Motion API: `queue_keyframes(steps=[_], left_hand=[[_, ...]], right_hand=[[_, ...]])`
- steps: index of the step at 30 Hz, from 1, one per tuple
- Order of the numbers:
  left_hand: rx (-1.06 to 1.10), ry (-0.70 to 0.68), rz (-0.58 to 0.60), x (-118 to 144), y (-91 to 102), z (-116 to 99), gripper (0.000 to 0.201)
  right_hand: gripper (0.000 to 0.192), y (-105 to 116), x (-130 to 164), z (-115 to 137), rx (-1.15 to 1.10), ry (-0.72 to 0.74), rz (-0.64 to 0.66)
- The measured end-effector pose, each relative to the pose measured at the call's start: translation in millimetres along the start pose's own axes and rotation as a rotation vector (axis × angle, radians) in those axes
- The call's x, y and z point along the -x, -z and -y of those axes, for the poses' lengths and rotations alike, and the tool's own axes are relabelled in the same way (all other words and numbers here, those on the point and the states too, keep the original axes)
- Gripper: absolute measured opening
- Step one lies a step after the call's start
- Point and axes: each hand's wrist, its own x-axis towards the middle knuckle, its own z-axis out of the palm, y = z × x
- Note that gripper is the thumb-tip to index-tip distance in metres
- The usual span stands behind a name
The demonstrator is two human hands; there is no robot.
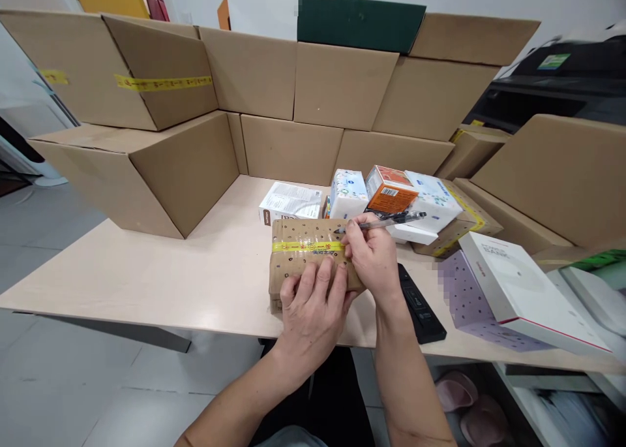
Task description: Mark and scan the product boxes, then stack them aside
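Observation:
A small cardboard box (293, 264) lies near the front edge of the table, with yellow printed tape across its top and small dark marks scattered over it. My left hand (317, 297) rests on the box with its fingers spread over the top and near side. In my right hand (372, 254) is a pen (401, 218), its clear barrel slanting up to the right. The pen's tip points at the upper right part of the box top; whether it touches I cannot tell. Right of my wrist lies a flat black object (421, 307).
Behind stand a white box (293, 201), tissue packs (348, 189) and an orange box (391, 189). Large cardboard boxes (180, 173) wall the left and back. At right, a white power bank box (528, 280) sits on a purple box (469, 297). A person is partly visible beyond.

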Motion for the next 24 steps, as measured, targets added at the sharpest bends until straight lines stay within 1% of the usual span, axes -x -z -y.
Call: queue_keyframes(steps=[3, 6, 24], left_hand=[[0.007, -0.002, -0.001, -0.4, -0.5, 0.5, 0.031], [0.000, -0.002, -0.002, -1.2, -0.9, 0.7, 0.030], [-0.027, 0.001, -0.016, -1.5, -2.2, 0.3, 0.029]], right_hand=[[0.018, 0.9, -1.3, -5.1, -0.066, -0.024, 0.011], [0.019, 0.3, -2.7, -9.0, -0.082, -0.030, 0.018], [0.021, -0.2, -3.9, -5.9, 0.041, 0.001, 0.069]])
